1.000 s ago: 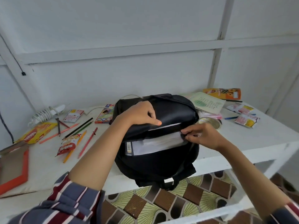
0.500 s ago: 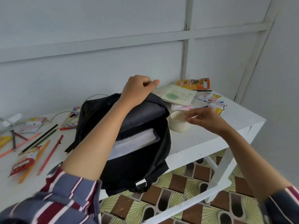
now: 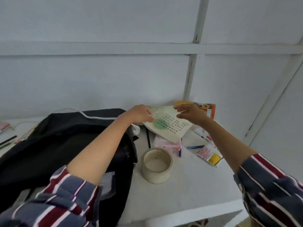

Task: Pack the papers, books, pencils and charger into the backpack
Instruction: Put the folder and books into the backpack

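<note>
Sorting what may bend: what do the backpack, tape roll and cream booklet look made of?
Backpack: black fabric, matte, sagging in folds. Tape roll: likely beige plastic tape, faint sheen, wound layers showing. Booklet: thin matte paper, printed, layered page edges.

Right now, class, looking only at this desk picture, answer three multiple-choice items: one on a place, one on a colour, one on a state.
1. Where does the beige tape roll stand?
A. on the white table, beside the black fabric backpack
B. inside the backpack
C. on the floor

2. What colour is the round patch on the cream paper booklet?
A. red
B. green
C. blue

3. What is the right hand doing?
A. gripping the tape roll
B. reaching into the backpack
C. holding nothing, above the booklet

Answers: 1 A, the roll sits on bare tabletop next to the bag. 2 B, the disc on the cover is green. 3 C, its fingers are spread and empty.
</note>
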Demonstrator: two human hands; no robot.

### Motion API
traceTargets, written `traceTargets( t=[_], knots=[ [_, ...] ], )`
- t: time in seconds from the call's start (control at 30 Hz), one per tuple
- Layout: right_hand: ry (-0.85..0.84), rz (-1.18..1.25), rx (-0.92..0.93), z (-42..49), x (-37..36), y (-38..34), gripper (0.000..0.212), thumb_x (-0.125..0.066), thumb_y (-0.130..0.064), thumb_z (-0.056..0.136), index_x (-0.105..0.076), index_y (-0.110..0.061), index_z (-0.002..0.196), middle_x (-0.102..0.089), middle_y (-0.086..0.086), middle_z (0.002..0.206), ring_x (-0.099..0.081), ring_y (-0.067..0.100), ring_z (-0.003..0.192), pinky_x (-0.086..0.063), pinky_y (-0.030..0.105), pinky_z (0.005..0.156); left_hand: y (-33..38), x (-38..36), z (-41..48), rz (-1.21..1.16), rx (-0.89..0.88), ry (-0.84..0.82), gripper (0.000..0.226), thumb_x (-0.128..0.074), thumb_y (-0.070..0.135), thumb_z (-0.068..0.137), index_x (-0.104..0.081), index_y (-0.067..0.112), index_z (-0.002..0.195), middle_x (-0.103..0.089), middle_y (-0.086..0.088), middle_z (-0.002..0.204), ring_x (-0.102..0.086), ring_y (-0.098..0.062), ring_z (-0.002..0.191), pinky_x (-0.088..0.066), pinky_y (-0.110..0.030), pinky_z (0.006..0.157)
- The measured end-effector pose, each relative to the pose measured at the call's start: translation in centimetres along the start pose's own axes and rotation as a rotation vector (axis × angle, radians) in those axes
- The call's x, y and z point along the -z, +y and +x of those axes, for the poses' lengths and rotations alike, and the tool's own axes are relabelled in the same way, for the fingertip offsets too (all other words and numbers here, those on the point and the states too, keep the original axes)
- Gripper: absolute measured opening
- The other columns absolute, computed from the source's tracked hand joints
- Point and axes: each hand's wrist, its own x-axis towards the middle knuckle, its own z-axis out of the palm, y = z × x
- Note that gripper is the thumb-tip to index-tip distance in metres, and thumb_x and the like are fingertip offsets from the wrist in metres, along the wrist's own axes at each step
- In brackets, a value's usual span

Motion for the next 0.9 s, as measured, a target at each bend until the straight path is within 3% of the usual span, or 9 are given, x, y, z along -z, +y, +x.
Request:
traceTargets(
  t=[0.07, 0.23, 0.37, 0.5, 0.67, 0.83, 0.9],
  knots=[
    [-0.041, 0.012, -0.007, 2.7, 0.4, 1.6, 0.04, -0.069, -0.009, 0.082, -0.061, -0.014, 0.12, -0.061, 0.013, 0.119, -0.059, 0.022, 0.106, -0.048, 0.027, 0.087, -0.1, -0.5, 1.1, 0.017, 0.013, -0.047, 0.045, -0.063, 0.028, 0.088, -0.052, 0.01, 0.129, -0.052, -0.005, 0.13, -0.049, -0.02, 0.118, -0.037, -0.024, 0.09],
    [-0.104, 0.0, -0.024, 8.1, -0.3, 4.4, 0.04, -0.065, -0.016, 0.085, -0.058, -0.021, 0.125, -0.055, 0.013, 0.127, -0.052, 0.025, 0.117, -0.042, 0.036, 0.098, -1.3, -1.4, 3.4, 0.0, 0.079, -0.101, 0.052, -0.062, 0.03, 0.089, -0.045, 0.016, 0.136, -0.046, -0.004, 0.136, -0.043, -0.018, 0.124, -0.03, -0.02, 0.089],
    [-0.184, -0.02, 0.003, 11.1, -1.6, 5.7, 0.041, -0.06, -0.017, 0.09, -0.053, -0.019, 0.131, -0.049, 0.009, 0.137, -0.043, 0.025, 0.128, -0.033, 0.034, 0.1, -2.5, -2.3, 4.9, -0.047, 0.121, -0.029, 0.065, -0.063, 0.034, 0.087, -0.033, 0.02, 0.143, -0.04, -0.004, 0.142, -0.037, -0.019, 0.13, -0.028, -0.022, 0.094],
    [-0.251, -0.023, 0.005, 13.1, -2.4, 6.4, 0.041, -0.057, -0.021, 0.092, -0.05, -0.023, 0.133, -0.045, 0.007, 0.141, -0.038, 0.025, 0.133, -0.035, 0.034, 0.098, -3.0, -3.1, 5.6, -0.034, 0.135, -0.011, 0.065, -0.066, 0.032, 0.086, -0.034, 0.021, 0.141, -0.043, -0.003, 0.14, -0.041, -0.018, 0.127, -0.029, -0.02, 0.089],
    [-0.289, 0.064, -0.04, 14.0, -2.5, 6.9, 0.042, -0.061, -0.015, 0.089, -0.054, -0.026, 0.129, -0.05, 0.012, 0.136, -0.045, 0.03, 0.127, -0.039, 0.049, 0.104, -3.3, -3.5, 5.9, -0.041, 0.148, -0.019, 0.059, -0.069, 0.026, 0.083, -0.043, 0.022, 0.136, -0.05, -0.005, 0.133, -0.051, -0.018, 0.114, -0.039, -0.029, 0.095],
    [-0.226, 0.146, -0.018, 13.7, -2.1, 6.7, 0.042, -0.066, -0.01, 0.084, -0.059, -0.022, 0.123, -0.054, 0.027, 0.117, -0.055, 0.035, 0.104, -0.047, 0.047, 0.094, -3.8, -3.4, 5.9, -0.108, 0.15, 0.012, 0.062, -0.075, 0.02, 0.077, -0.047, 0.023, 0.132, -0.06, -0.005, 0.114, -0.05, -0.01, 0.094, -0.037, -0.023, 0.084],
    [-0.2, 0.191, 0.005, 13.3, -1.7, 6.4, 0.041, -0.069, -0.011, 0.081, -0.061, -0.028, 0.118, -0.054, 0.028, 0.102, -0.053, 0.028, 0.091, -0.048, 0.043, 0.09, -3.7, -3.3, 5.8, -0.139, 0.148, 0.035, 0.064, -0.077, 0.016, 0.075, -0.047, 0.024, 0.131, -0.06, -0.003, 0.103, -0.054, -0.013, 0.092, -0.036, -0.021, 0.083]
  ],
)
